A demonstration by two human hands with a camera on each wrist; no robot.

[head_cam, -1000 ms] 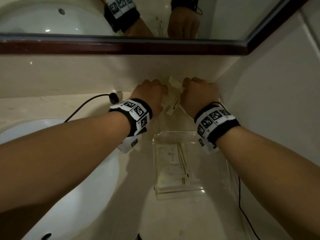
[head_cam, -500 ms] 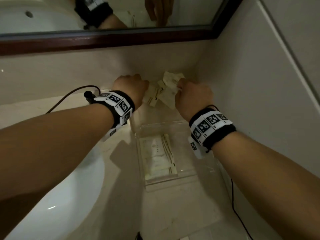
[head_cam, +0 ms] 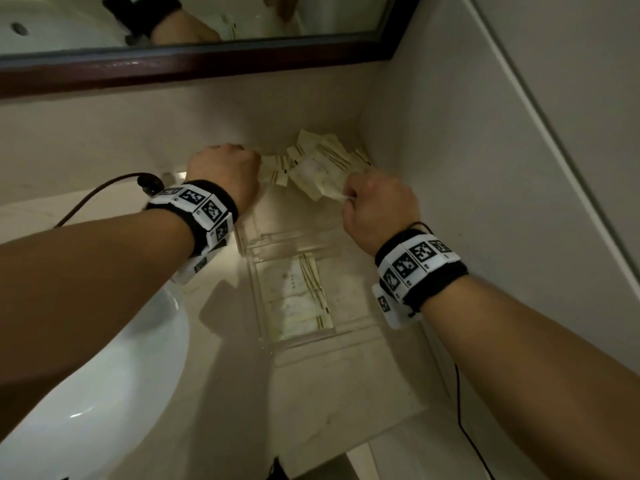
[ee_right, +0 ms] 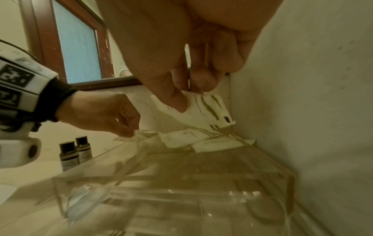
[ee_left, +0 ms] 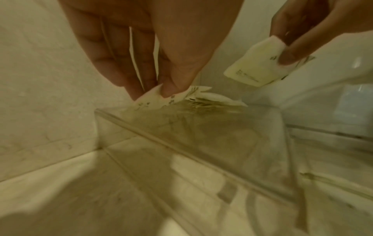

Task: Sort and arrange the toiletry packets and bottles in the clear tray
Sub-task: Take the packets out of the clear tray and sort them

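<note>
Packet (ee_right: 203, 111) between right fingers (ee_right: 201, 79)

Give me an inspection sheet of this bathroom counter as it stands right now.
Surface: pale marble counter, white sink at left.
Job's things: clear tray with flat packets inside; loose packets heaped in the corner behind it; two dark-capped bottles standing on the counter.
Clutter: nothing seen.
Hands: left hand pinches a packet at the pile; right hand pinches a packet lifted clear.
Cables: black cable on the counter; another along the right wall.
Surroundings: wood-framed mirror, plain walls.
</note>
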